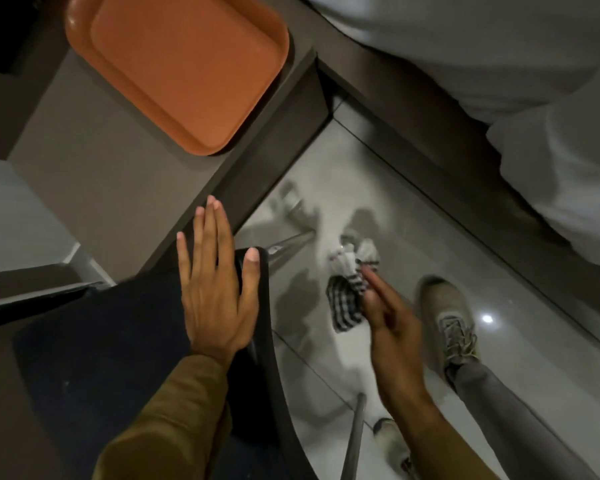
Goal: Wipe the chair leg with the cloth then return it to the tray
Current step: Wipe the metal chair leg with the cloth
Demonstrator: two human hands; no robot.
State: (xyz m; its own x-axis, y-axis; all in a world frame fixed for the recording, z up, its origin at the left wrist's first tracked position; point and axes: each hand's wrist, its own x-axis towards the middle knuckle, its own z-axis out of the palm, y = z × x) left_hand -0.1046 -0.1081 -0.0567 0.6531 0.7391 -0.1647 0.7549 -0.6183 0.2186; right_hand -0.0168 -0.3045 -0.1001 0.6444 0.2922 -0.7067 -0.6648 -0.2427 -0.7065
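My left hand lies flat and open on the dark chair seat, fingers spread over its front corner. My right hand holds a black-and-white checked cloth above the glossy floor, to the right of the seat. A grey metal chair leg slants out from under the seat corner, left of the cloth and apart from it. Another chair leg shows at the bottom. The orange tray sits with nothing in it on the grey-brown table at the upper left.
The table's corner and dark edge run diagonally beside the chair. A bed with white bedding fills the upper right. My right foot in a beige shoe stands on the tiled floor; another shoe is near the lower leg.
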